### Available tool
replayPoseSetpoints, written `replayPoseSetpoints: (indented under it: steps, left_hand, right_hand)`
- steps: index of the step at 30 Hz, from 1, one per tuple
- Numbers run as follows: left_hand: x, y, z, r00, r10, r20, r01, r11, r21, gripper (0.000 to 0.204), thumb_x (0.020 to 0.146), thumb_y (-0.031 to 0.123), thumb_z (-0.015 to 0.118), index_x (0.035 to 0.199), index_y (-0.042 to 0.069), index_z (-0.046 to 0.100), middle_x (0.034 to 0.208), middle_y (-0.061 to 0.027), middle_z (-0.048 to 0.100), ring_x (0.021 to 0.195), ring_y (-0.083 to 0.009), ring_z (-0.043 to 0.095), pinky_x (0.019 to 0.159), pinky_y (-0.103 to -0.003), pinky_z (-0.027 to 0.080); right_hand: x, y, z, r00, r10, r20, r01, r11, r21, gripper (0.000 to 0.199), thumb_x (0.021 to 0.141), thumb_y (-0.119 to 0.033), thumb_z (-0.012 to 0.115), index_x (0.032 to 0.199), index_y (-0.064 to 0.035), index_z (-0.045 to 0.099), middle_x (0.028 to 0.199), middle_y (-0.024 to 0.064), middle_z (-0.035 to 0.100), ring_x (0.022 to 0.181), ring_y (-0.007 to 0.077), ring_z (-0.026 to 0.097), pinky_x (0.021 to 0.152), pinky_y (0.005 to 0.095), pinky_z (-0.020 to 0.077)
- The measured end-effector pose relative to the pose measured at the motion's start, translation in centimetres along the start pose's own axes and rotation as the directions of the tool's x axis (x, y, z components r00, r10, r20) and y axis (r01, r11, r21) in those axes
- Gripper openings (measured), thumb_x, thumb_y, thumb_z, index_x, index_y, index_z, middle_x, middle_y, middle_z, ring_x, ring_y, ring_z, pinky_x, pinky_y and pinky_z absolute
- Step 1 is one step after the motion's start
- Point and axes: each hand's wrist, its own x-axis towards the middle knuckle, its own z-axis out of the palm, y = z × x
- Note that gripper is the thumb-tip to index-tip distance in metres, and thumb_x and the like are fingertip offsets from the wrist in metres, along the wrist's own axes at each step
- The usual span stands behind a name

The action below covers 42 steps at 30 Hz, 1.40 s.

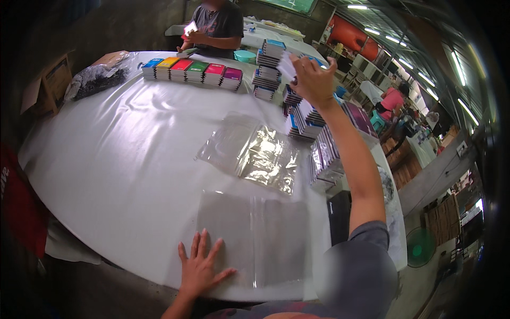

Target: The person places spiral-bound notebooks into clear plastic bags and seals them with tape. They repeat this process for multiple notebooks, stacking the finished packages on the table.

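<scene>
My left hand [199,268] lies flat with fingers spread, on the lower left part of a clear plastic cover [279,239] laid out before me. A seam runs down the cover's middle. Beyond it more clear plastic covers [271,159] lie in a shiny, wrinkled pile. My right arm reaches far over the stacks at the right. At its end my right hand [314,82] has its fingers curled at a pale, blurred bundle of pages [287,66]. Just below that hand stand stacked notebooks [305,121] with dark spines and white page edges.
A row of colourful notebook stacks [192,72] stands at the far edge of the white table [117,159]. Behind it a person [219,32] handles a small pale item. More notebook stacks [268,66] and a black box [339,215] line the right. Plastic-wrapped goods [95,82] lie far left.
</scene>
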Motion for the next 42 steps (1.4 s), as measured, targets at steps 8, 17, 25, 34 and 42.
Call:
replayPoseSetpoints:
  steps: [8,17,25,34,42]
  left_hand:
    - [3.5,0.9,-8.2,0.983,-0.059,0.172,0.148,-0.29,-0.945,0.089,0.082,0.056,0.057,0.144,0.003,0.021,0.142,-0.0212,0.034,0.134,-0.038,0.026,0.107,-0.052,0.02]
    - [2.8,5.1,-7.5,0.916,0.263,0.303,0.388,-0.389,-0.836,0.057,0.076,0.008,0.067,0.127,0.003,0.041,0.111,-0.0124,0.057,0.101,-0.0222,0.059,0.088,-0.037,0.05]
    - [3.5,5.1,-2.5,0.952,0.252,-0.172,-0.157,-0.078,-0.985,0.093,0.06,0.0,0.078,0.134,0.01,0.023,0.126,-0.0093,0.041,0.123,-0.0213,0.036,0.104,-0.035,0.029]
    - [4.0,5.9,2.4,0.934,0.122,-0.336,-0.355,0.206,-0.912,0.117,0.051,0.038,0.088,0.141,0.005,0.021,0.126,-0.0167,0.042,0.123,-0.0288,0.04,0.103,-0.037,0.031]
    - [4.4,6.9,3.5,0.949,-0.004,-0.316,-0.297,0.33,-0.896,0.106,0.045,0.026,0.093,0.13,0.002,0.035,0.119,-0.0113,0.051,0.11,-0.0194,0.051,0.095,-0.033,0.04]
  right_hand:
    - [-3.9,-7.6,-21.7,0.928,-0.178,-0.328,0.278,0.916,0.29,0.041,0.072,-0.024,0.069,0.104,-0.0269,0.045,0.099,0.0009,0.059,0.089,0.016,0.062,0.091,0.0559,0.024]
    - [-16.7,-13.8,-29.4,0.898,-0.41,-0.161,0.433,0.757,0.49,0.073,0.072,-0.041,0.067,0.129,-0.0451,0.02,0.124,0.0018,0.043,0.119,0.0139,0.047,0.099,0.0576,0.0205]
    - [-20.1,-17.5,-28.3,0.597,0.178,0.782,-0.474,-0.709,0.523,0.139,0.06,-0.019,0.086,0.139,-0.0181,-0.028,0.141,0.0169,0.031,0.127,0.0275,0.038,0.106,0.0438,0.0275]
    - [-24.4,-21.2,-25.5,0.521,0.182,0.834,-0.648,-0.552,0.525,0.106,0.061,-0.008,0.084,0.143,-0.0097,0.018,0.124,0.0117,0.048,0.114,0.0227,0.05,0.096,0.0355,0.0426]
    - [-23.7,-22.1,-25.0,0.35,0.171,0.921,-0.475,-0.815,0.332,0.098,0.057,-0.008,0.085,0.137,-0.0048,0.028,0.121,0.0096,0.052,0.109,0.0202,0.053,0.094,0.0344,0.0437]
